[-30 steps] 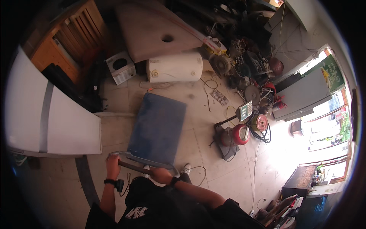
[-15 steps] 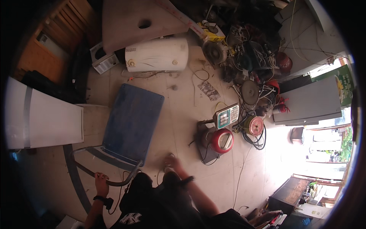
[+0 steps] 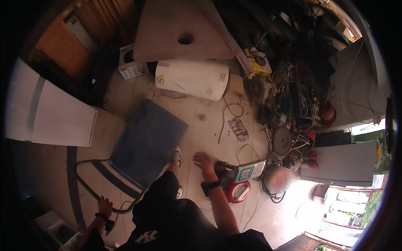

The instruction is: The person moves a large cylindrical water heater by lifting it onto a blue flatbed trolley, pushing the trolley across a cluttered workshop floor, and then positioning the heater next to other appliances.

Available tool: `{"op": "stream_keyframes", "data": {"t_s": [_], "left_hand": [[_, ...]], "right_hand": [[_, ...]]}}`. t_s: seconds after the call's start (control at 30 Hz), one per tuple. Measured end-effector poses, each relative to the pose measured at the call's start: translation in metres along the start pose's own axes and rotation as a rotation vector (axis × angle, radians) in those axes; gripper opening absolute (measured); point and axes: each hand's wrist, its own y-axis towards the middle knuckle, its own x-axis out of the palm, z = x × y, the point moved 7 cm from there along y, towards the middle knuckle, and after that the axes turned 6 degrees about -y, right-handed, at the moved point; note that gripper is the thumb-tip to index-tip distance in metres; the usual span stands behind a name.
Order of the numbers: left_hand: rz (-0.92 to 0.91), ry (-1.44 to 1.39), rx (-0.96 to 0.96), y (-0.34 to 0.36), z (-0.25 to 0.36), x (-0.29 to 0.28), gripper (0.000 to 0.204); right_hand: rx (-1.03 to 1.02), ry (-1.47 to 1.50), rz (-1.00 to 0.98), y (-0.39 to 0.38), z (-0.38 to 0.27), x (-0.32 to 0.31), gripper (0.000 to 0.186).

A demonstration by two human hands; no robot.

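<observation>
My left hand (image 3: 105,205) is closed around the bent tubular handle (image 3: 86,188) of a flat trolley. The trolley's blue rectangular platform (image 3: 148,142) lies ahead of me, slightly left of the middle. Out in front of my body, my right hand (image 3: 203,162) hangs over the floor, slightly blurred, with its fingers apart and nothing in it. Just right of that hand stands a weighing scale with a tilted display and keypad (image 3: 249,170). A red round appliance (image 3: 237,192) sits close by the scale. One of my shoes (image 3: 176,157) shows beside the platform's right edge.
A white cylindrical tank (image 3: 192,79) lies beyond the trolley, below a large brown panel (image 3: 171,33). Heaped cables and motor parts (image 3: 293,104) fill the far right. White cabinets stand left (image 3: 63,113) and right (image 3: 347,163). An open cardboard-like box (image 3: 132,67) sits far left.
My view has turned and one foot has stepped forward beside the platform. My right hand has swung out forward, toward the scale. My left hand keeps its hold on the handle.
</observation>
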Motion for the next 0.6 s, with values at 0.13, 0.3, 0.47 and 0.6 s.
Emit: {"op": "stream_keyframes", "data": {"t_s": [0.13,0.3,0.47,0.6], "left_hand": [[-0.377,-0.069,-0.193,0.036,0.001,0.027,0.023],[-0.379,-0.110,-0.331,0.040,0.005,0.038,0.025],[-0.376,-0.221,-0.398,0.038,0.029,0.022,0.021],[-0.027,-0.368,-0.461,0.051,0.061,-0.123,0.019]], "right_hand": [[0.125,-0.331,-0.177,0.068,-0.009,0.027,0.025],[0.106,-0.388,-0.352,0.151,-0.051,0.023,0.018],[-0.457,-1.090,-0.385,0.267,-0.100,-0.027,0.017],[-0.599,-1.444,-0.248,0.395,-0.145,-0.082,0.019]]}}
